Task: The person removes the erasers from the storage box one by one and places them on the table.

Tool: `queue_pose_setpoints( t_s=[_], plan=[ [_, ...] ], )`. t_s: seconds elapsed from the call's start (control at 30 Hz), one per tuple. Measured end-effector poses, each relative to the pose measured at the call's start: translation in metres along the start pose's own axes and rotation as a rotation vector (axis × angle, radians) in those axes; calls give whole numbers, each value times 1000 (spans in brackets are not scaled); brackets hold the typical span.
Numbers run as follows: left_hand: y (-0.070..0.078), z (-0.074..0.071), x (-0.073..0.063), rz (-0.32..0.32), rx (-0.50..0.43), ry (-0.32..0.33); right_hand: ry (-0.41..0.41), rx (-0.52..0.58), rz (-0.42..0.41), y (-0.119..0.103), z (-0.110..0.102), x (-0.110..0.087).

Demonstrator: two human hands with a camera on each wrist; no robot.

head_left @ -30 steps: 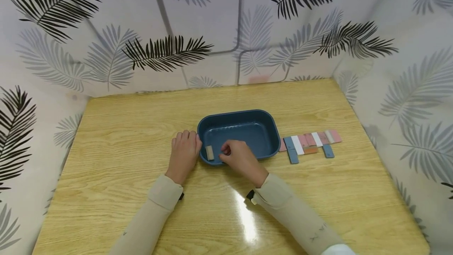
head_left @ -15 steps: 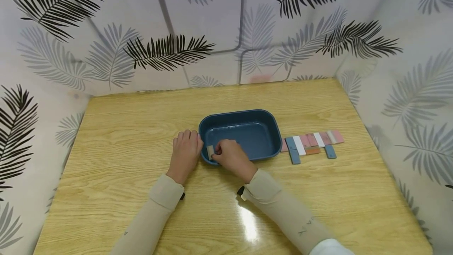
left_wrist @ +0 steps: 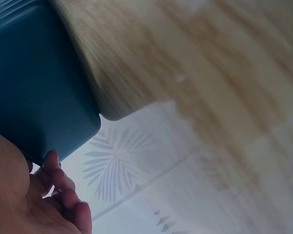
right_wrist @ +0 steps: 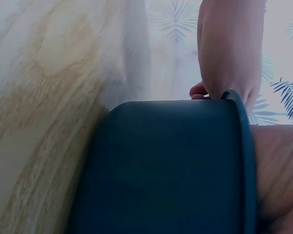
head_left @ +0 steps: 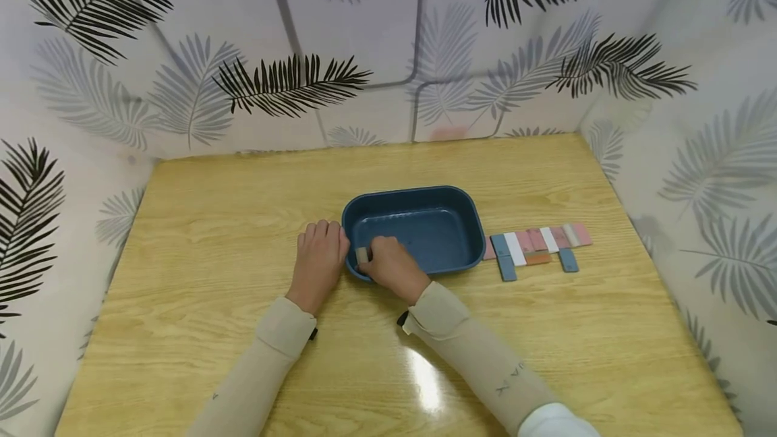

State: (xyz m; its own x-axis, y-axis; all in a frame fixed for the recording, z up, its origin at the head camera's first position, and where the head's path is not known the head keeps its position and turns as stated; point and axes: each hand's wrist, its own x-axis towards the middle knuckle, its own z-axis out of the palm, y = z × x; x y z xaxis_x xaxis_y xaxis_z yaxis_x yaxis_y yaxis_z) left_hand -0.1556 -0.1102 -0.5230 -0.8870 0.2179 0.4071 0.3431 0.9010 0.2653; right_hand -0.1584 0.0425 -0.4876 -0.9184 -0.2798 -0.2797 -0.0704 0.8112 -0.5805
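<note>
A dark blue plastic basin [head_left: 440, 238] sits on the wooden table. My left hand [head_left: 318, 258] grips its left end; in the left wrist view its curled fingers [left_wrist: 63, 187] are at the basin's lip. My right hand [head_left: 394, 265] reaches over the near rim into the basin. Its thumb and fingers pinch a small beige block [head_left: 362, 255] by the basin's left inner end. In the right wrist view the basin wall [right_wrist: 161, 165] hides the right fingers and the block.
To the right of the basin lies a row of flat tiles in pink, white, blue and orange [head_left: 534, 241], with a beige piece [head_left: 569, 234] on top near its far end. Leaf-patterned cloth [head_left: 388, 106] borders the table [head_left: 200, 255] at the back and sides.
My right hand has moved left inside the basin, from beside the beige block to holding it. The block now stands slightly higher in the view. My left hand has stayed at the rim.
</note>
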Motion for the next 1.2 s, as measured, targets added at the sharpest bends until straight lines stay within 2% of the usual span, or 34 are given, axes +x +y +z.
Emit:
queue_pose_setpoints(
  t_s=[0.3,0.67,0.93,1.13,1.2],
  plan=[
    [2,-1,3,-6,15,-38,4,3,41,2,-2,3],
    [3,-2,3,16,34,-7,47,-20,80,5,-1,4],
    [3,-2,3,16,27,-3,117,-32,17,7,-1,2],
    [1,-1,2,1,46,-28,202,-117,-55,12,-3,-2],
    [1,0,2,-5,44,-34,219,-113,-63,15,-4,-4]
  ],
)
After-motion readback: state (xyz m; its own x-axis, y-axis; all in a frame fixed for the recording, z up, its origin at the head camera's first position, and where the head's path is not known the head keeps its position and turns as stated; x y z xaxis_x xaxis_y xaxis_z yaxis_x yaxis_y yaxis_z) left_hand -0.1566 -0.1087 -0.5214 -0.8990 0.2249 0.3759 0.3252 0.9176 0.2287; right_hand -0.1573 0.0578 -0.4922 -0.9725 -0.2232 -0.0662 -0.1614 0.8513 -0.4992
